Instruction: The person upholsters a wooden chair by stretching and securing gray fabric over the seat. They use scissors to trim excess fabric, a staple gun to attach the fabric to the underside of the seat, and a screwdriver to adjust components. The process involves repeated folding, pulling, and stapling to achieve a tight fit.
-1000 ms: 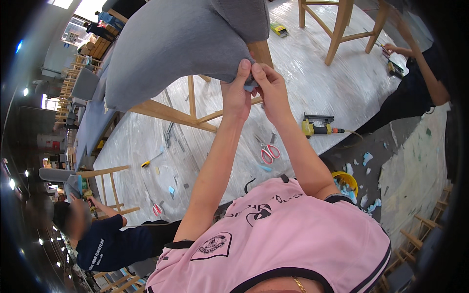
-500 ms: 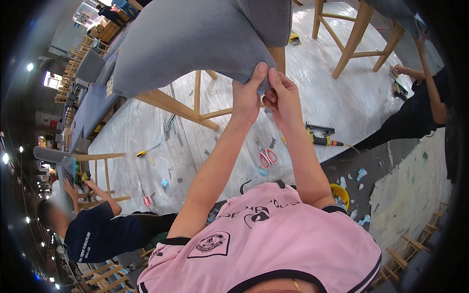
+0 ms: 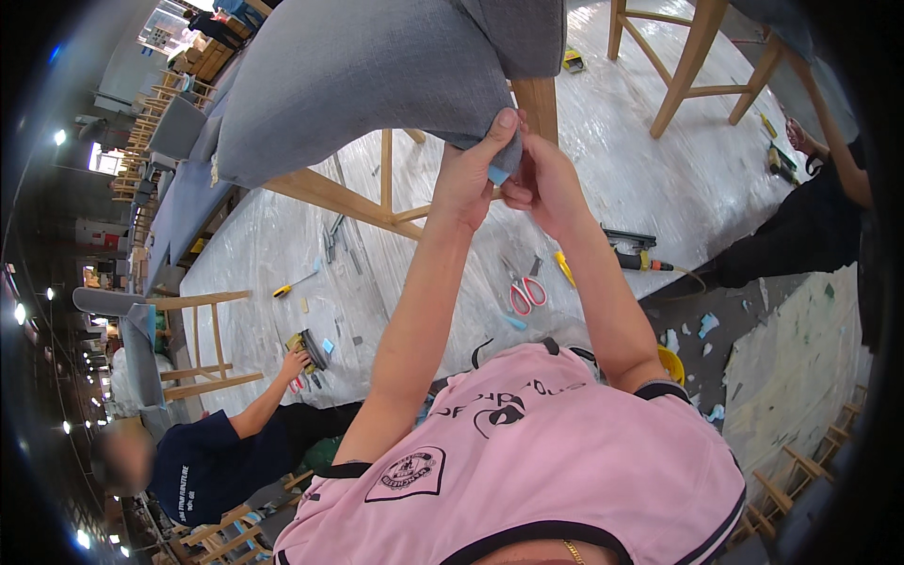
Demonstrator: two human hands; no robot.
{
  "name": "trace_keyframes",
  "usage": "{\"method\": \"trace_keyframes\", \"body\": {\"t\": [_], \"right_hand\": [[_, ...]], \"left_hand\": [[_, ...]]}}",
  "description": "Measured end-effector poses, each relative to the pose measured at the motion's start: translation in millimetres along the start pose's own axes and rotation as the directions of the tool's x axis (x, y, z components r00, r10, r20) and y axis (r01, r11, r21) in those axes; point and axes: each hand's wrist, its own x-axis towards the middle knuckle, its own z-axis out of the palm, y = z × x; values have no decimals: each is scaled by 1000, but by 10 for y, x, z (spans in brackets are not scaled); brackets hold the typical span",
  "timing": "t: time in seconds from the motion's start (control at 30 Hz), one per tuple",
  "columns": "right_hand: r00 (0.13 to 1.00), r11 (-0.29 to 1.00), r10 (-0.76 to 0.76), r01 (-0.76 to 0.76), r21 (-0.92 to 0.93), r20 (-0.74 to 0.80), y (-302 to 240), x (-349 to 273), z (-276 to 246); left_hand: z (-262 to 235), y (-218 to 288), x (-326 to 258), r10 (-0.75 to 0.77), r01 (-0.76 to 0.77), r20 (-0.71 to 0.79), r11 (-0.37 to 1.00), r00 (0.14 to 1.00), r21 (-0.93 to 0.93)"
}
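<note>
A chair with grey fabric upholstery (image 3: 348,89) stands before me on wooden legs (image 3: 330,196). At its near right corner, my left hand (image 3: 468,179) grips the fabric, thumb on the outer face and fingers underneath. A small piece of light blue lining (image 3: 499,175) shows at the corner's lower edge. My right hand (image 3: 549,181) is closed at the same corner from the right, its bent fingers against the fabric edge; the fingertips are partly hidden.
Red-handled scissors (image 3: 527,294), a nail gun with a hose (image 3: 640,259) and a yellow cutter (image 3: 282,291) lie on the plastic-covered table (image 3: 395,325). One co-worker (image 3: 212,461) is at left, holding a staple gun (image 3: 306,348); another (image 3: 800,226) is at right. A yellow bucket (image 3: 671,364) stands by my right arm.
My right thumb has left the outer face of the fabric, and the blue lining has come into sight. The left co-worker's hand has moved from the chair to the table with the staple gun.
</note>
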Motion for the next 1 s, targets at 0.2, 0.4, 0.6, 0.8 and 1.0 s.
{"method": "trace_keyframes", "body": {"t": [0.2,0.4,0.6,0.8,1.0], "right_hand": [[771,253,-535,536,-806,345,-58,69,-190],[636,86,-669,580,-810,385,-20,67,-107],[617,222,-734,613,-758,284,132,127,-130],[570,187,-769,635,-750,291,164,143,-114],[483,162,-843,647,-745,236,282,188,-135]], "left_hand": [[109,-51,24,127,-123,89,991,988,-45],[-208,-267,211,344,-156,324,859,881,-487],[-269,-217,208,328,-113,196,724,924,-681],[-293,-258,222,406,142,362,480,839,-866],[-197,-275,158,388,103,304,459,870,-882]]}}
